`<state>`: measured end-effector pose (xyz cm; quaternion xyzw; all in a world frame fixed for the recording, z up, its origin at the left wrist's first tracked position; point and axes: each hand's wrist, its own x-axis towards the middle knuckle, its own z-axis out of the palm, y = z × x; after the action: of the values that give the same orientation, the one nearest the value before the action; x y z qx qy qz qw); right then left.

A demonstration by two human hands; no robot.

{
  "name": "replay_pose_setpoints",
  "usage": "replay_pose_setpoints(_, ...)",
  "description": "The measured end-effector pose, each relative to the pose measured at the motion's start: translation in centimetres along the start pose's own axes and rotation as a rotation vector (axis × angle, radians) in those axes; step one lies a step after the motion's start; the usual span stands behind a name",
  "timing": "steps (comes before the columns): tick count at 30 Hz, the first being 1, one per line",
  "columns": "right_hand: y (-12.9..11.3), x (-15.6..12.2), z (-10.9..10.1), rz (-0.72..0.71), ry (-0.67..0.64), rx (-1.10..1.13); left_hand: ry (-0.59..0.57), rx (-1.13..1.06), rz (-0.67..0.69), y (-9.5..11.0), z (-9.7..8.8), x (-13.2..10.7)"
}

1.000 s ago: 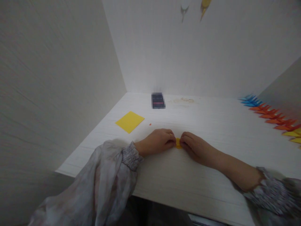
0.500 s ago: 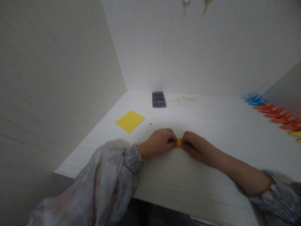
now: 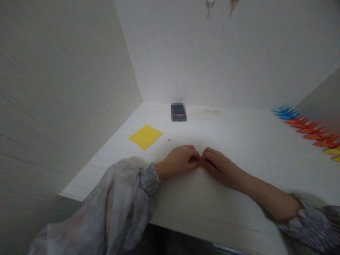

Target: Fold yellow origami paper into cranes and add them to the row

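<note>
Between my fingertips is a small piece of yellow paper [image 3: 202, 165], mostly covered by both hands. My left hand [image 3: 183, 159] pinches its left side, with a ring on one finger. From the right, my right hand [image 3: 220, 165] closes on the same paper, its fingertips almost touching those of the left. How the paper is folded cannot be made out. A flat yellow paper square [image 3: 146, 137] lies on the table beyond my left forearm.
The white table [image 3: 239, 212] meets walls at the left and back. A pixelated dark object [image 3: 179, 112] stands near the back wall. Several folded blue [image 3: 287, 112] and orange paper pieces [image 3: 313, 131] line the right, yellow ones nearest. A tiny orange scrap [image 3: 169, 140] lies near my left hand.
My right hand has shifted slightly left, so the gap between the hands is narrower and less of the yellow paper shows. My left hand stays nearly in place.
</note>
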<state>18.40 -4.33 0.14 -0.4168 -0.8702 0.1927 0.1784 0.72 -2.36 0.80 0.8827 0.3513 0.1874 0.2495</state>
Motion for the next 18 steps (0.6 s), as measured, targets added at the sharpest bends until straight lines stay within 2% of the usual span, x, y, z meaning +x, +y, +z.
replay_pose_setpoints(6, -0.19, 0.07, 0.14, 0.009, -0.010, -0.086, -0.009, -0.035, -0.034, -0.37, 0.20, 0.12)
replay_pose_setpoints(14, 0.28, -0.18, -0.35, 0.033, 0.007, 0.115, -0.016, -0.029, -0.076, -0.57, 0.14, 0.04)
replay_pose_setpoints(18, 0.05, -0.09, -0.43, 0.015, 0.011, 0.129, -0.023, -0.016, -0.072, -0.39, 0.18, 0.10)
